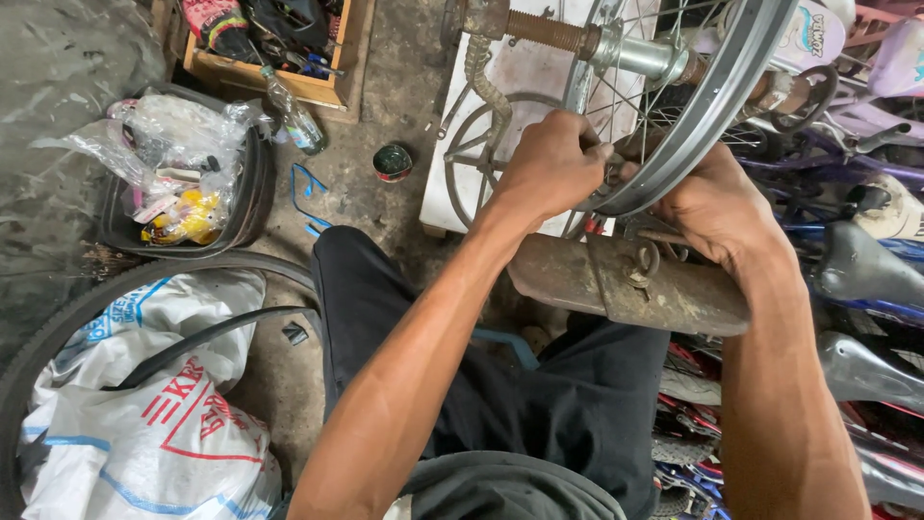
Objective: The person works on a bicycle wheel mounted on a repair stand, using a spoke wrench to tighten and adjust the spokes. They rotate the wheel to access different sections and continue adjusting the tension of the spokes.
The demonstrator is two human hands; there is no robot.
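A bare metal bicycle wheel rim (717, 106) with thin spokes stands upright in a rusty truing stand (626, 279), its axle (635, 53) held at the top. My left hand (549, 169) is closed in a fist on the near edge of the rim, gripping something small and metallic that I cannot make out. My right hand (717, 207) sits on the other side of the rim, its fingers curled around the rim's lower edge. Both forearms reach up from my lap, over dark trousers.
A white sack (154, 424) and a black tyre (58, 337) lie at lower left. A tyre filled with plastic bags (183, 183), a plastic bottle (294, 116), a small tin (392, 162) and a wooden crate (289, 82) lie on the concrete floor. Bicycle parts (866, 279) crowd the right.
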